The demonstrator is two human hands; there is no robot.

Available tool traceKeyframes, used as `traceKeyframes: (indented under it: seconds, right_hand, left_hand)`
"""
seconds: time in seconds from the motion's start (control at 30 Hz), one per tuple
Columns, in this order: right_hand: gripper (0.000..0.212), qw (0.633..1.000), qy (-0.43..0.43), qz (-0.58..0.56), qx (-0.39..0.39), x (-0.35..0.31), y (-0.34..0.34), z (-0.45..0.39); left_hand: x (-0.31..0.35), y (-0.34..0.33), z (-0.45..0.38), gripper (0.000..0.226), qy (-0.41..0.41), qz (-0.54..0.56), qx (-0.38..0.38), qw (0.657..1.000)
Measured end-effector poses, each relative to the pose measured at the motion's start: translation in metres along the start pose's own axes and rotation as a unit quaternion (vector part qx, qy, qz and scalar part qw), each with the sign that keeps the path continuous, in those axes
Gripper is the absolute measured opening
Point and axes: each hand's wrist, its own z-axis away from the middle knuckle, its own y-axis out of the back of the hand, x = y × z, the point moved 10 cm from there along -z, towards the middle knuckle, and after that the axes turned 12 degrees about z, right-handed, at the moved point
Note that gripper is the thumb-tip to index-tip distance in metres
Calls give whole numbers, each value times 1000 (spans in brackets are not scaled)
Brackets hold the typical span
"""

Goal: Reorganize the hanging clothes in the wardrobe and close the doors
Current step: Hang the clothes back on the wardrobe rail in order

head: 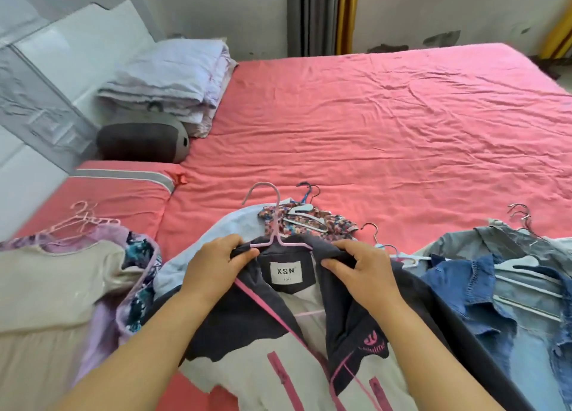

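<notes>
Lying on the pink bed sheet (387, 126) near the front edge is a dark grey and cream jacket (297, 342) on a pink hanger (272, 225), and both hands pinch its collar. The left hand (216, 265) grips the collar's left side and the right hand (362, 271) grips its right side, with the white XSN label (285, 272) between them. A beige dress (55, 287) lies to the left, denim clothes (495, 293) lie to the right, and a small flowery top (312, 222) sits just behind the jacket.
</notes>
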Motion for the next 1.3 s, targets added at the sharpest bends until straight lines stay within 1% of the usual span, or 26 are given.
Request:
traceKeyframes:
  seconds: [0.1, 0.27, 0.33, 0.47, 0.53, 0.63, 0.67, 0.73, 0.83, 0.9, 1.03, 1.17, 1.3]
  right_hand:
    - [21, 1000, 6, 8, -21, -25, -41, -26]
    - [12, 998, 7, 23, -51, -46, -104, -72]
    - [11, 998, 1, 30, -55, -49, -126, -90]
    - [13, 994, -13, 56, -88, -38, -171, -116]
    - [19, 992, -17, 71, -101, -30, -188, -123]
    - [40, 987, -56, 100, -109, -16, -203, -132]
    - [44, 987, -66, 101, -110, -11, -205, -134]
    - [46, 985, -73, 99, -123, -6, -210, -131]
    - [42, 981, -91, 83, -148, 3, -211, -119]
    - [36, 980, -112, 55, -155, 10, -206, -108]
    - [22, 977, -143, 30, -157, 27, -183, -84]
    - [12, 973, -186, -2, -136, 46, -134, -60]
    - [5, 971, -222, -28, -89, 67, -70, -23]
  left_hand:
    - [-39, 24, -17, 24, 26, 6, 9, 1000]
    - [-93, 50, -56, 20, 40, -14, 43, 998]
    - [-118, 49, -73, 21, 58, -17, 46, 997]
    - [-164, 22, -100, 27, 81, -4, 10, 997]
    - [-181, 8, -107, 37, 92, -7, 4, 996]
    - [-202, -9, -115, 60, 104, -29, -4, 994]
    - [-207, -13, -116, 63, 107, -30, -9, 994]
    - [-210, -20, -115, 59, 105, -23, -21, 994]
    - [-205, -31, -109, 45, 114, -12, -47, 992]
    - [-194, -39, -104, 37, 116, -13, -63, 991]
    - [-159, -62, -89, 24, 90, -7, -105, 990]
    - [-100, -83, -75, 26, 44, -2, -149, 988]
    - [-28, -110, -55, 29, -11, 13, -202, 979]
